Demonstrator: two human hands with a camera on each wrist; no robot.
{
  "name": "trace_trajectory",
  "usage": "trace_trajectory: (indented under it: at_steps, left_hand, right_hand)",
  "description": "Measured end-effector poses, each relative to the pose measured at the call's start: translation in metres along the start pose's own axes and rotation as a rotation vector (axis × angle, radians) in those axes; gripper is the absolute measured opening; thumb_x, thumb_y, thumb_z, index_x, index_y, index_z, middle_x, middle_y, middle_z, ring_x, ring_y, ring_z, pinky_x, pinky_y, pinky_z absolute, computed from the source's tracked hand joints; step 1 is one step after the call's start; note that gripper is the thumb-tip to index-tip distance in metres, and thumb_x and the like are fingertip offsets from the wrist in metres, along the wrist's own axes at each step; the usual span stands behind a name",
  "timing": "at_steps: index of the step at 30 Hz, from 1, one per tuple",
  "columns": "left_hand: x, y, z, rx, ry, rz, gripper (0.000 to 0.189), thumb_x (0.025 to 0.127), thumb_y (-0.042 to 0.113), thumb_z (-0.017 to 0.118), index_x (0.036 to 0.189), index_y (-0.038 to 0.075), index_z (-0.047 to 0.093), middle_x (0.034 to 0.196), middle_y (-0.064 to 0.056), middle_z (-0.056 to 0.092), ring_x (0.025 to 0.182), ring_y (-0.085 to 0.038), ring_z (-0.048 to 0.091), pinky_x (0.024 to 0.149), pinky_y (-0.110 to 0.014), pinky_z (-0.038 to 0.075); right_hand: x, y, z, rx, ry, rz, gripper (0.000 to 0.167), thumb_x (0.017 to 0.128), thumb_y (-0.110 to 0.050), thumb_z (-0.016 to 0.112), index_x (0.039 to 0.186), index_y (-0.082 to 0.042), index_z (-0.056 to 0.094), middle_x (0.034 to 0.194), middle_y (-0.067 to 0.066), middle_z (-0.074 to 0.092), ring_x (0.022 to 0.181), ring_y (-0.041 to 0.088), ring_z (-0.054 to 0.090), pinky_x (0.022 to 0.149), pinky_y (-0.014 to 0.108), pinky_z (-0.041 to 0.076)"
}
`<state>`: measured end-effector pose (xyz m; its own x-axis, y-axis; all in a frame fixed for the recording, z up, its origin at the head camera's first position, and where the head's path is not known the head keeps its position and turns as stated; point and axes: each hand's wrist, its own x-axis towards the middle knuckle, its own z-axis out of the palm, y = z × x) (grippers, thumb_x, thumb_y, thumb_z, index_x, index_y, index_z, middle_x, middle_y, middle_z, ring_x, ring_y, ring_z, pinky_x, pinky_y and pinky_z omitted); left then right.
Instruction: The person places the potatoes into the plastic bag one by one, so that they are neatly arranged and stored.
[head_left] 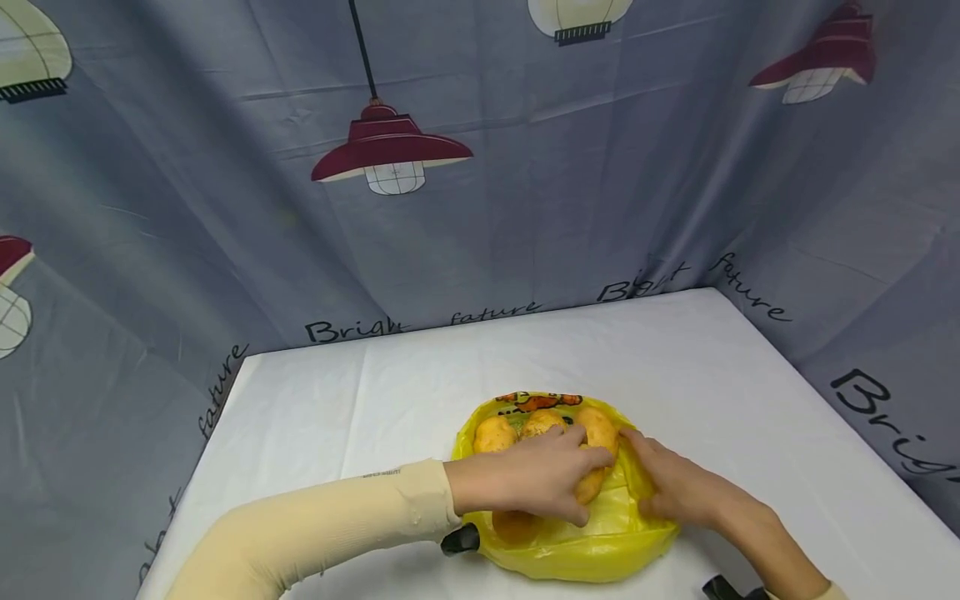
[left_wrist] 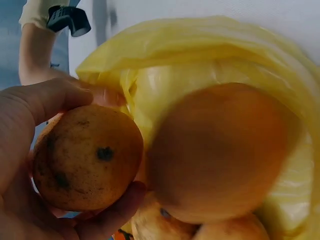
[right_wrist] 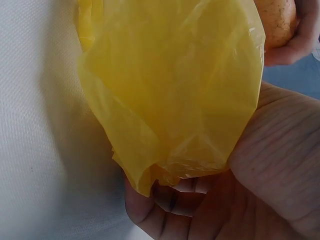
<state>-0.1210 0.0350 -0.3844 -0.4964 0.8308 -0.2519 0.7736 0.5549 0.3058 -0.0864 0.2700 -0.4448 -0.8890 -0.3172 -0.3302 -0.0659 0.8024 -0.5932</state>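
A yellow plastic bag (head_left: 577,567) sits on the table, its mouth spread wide and its rim rolled outward. My left hand (head_left: 536,477) reaches over the bag and holds a potato (left_wrist: 87,157) between thumb and fingers; dark spots mark its skin. Close by in the left wrist view is a blurred potato (left_wrist: 220,152). More potatoes, such as one at the bag's left side (head_left: 495,434), lie inside. At the right of the bag, my right hand (head_left: 678,483) grips the plastic, its fingers (right_wrist: 172,212) curled at the gathered edge. The bag hides part of this hand.
A white cloth covers the table (head_left: 420,375), which reaches back to a grey curtain (head_left: 487,233) printed with lamps and lettering. A black wrist device (head_left: 461,540) shows below my left sleeve, and another (head_left: 723,588) lies by my right wrist.
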Motion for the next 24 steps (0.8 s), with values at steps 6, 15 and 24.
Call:
trace_trajectory:
  at_steps: [6, 15, 24]
  left_hand:
    - [0.011, 0.012, 0.003, 0.068, -0.055, 0.028, 0.071, 0.083, 0.041, 0.082, 0.145, 0.035, 0.05, 0.126, 0.005, 0.05, 0.101, -0.013, 0.048, 0.068, -0.025, 0.047]
    - [0.024, 0.019, 0.024, 0.106, -0.118, 0.013, 0.072, 0.083, 0.043, 0.081, 0.146, 0.04, 0.048, 0.135, 0.006, 0.047, 0.111, -0.014, 0.05, 0.074, -0.03, 0.051]
    - [0.033, 0.02, 0.042, 0.116, -0.176, 0.02, 0.074, 0.083, 0.043, 0.082, 0.147, 0.044, 0.046, 0.143, 0.005, 0.045, 0.113, -0.012, 0.053, 0.079, -0.026, 0.051]
  right_hand:
    - [0.0, -0.001, -0.001, -0.006, -0.002, 0.006, 0.097, 0.075, -0.004, 0.081, 0.154, 0.003, 0.025, 0.146, 0.03, 0.041, 0.128, 0.041, 0.049, 0.105, 0.064, 0.036]
    - [-0.001, 0.001, 0.002, -0.021, 0.002, 0.007, 0.097, 0.073, -0.001, 0.08, 0.153, 0.005, 0.026, 0.146, 0.031, 0.041, 0.13, 0.044, 0.047, 0.105, 0.065, 0.035]
    - [0.0, 0.001, 0.002, -0.033, 0.018, -0.013, 0.096, 0.073, -0.005, 0.082, 0.153, 0.004, 0.027, 0.145, 0.032, 0.042, 0.131, 0.047, 0.046, 0.105, 0.065, 0.035]
